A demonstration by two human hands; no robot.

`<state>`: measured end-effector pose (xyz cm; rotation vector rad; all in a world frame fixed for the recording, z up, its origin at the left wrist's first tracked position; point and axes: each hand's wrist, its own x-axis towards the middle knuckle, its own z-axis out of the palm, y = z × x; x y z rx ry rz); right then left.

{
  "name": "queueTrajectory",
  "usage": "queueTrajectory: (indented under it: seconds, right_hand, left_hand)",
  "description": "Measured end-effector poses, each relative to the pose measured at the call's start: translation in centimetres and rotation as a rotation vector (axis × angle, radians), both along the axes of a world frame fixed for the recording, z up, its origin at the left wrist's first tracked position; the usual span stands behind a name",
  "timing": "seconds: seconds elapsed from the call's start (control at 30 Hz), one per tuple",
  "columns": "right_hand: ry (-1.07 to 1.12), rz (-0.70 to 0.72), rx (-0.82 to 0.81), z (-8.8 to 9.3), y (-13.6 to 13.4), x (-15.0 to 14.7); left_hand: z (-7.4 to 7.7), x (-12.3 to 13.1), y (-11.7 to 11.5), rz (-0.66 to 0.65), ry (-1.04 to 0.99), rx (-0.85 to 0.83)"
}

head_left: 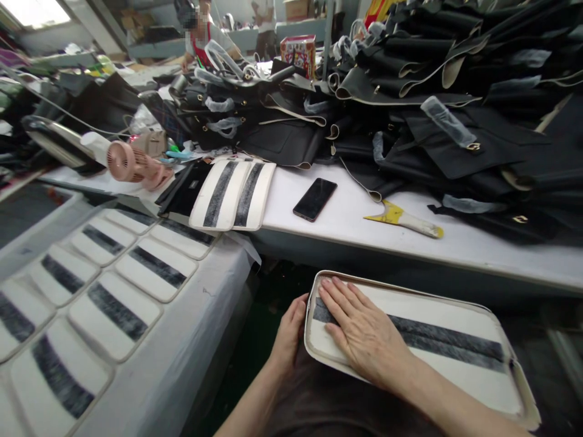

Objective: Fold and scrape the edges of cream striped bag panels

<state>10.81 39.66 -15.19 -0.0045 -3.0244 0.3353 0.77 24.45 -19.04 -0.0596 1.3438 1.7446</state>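
On my lap, at the lower right, rests a long white bag panel (437,298) with rounded corners, a raised edge and a dark grey strip down its length. My left hand (290,331) grips its left end; some of the fingers are hidden behind the rim. Flat on the panel's left part lies my right hand (364,334), fingers stretched out and pressing over the strip. Two similar white panels with dark strips (255,197) overlap at the edge of the white table (291,176).
Several striped panels (157,267) lie in rows on a covered table at left. A phone (315,199), a yellow-marked scraper-like tool (405,218) and a pink fan (132,164) sit on the white table. Black leather bags (437,139) pile up behind. A person (204,42) works at the back.
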Motion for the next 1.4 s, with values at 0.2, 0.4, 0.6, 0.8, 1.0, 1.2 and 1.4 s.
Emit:
queueTrajectory:
  seconds: [0.2,0.4,0.6,0.8,1.0,1.2,1.4]
  right_hand:
    - [0.047,-0.042,-0.242,0.6,0.7,-0.2]
    - [0.143,-0.237,-0.457,0.5,0.4,-0.7]
    - [0.154,-0.176,-0.32,0.3,-0.4,-0.8]
    - [0.14,-0.191,-0.301,0.5,-0.7,-0.8]
    - [0.147,-0.191,-0.32,0.4,-0.8,-0.7]
    - [0.163,-0.188,-0.333,0.2,-0.7,-0.6]
    - [0.166,-0.191,-0.363,0.4,-0.7,-0.6]
  left_hand:
    - [4.2,-1.2,-1.1,-0.163,0.621,-0.31]
    - [5.7,-1.2,0.0,-0.18,0.837,-0.51]
    - [6.0,-0.6,0.4,-0.109,0.893,-0.554]
    - [6.3,-0.3,0.6,-0.144,1.182,-0.663]
    - [7.0,-0.4,0.4,-0.293,1.272,-0.608]
    - [7.7,-1.5,0.5,-0.34,1.069,-0.501]
    - [6.1,-3.3,0.6,-0.295,0.441,-0.294]
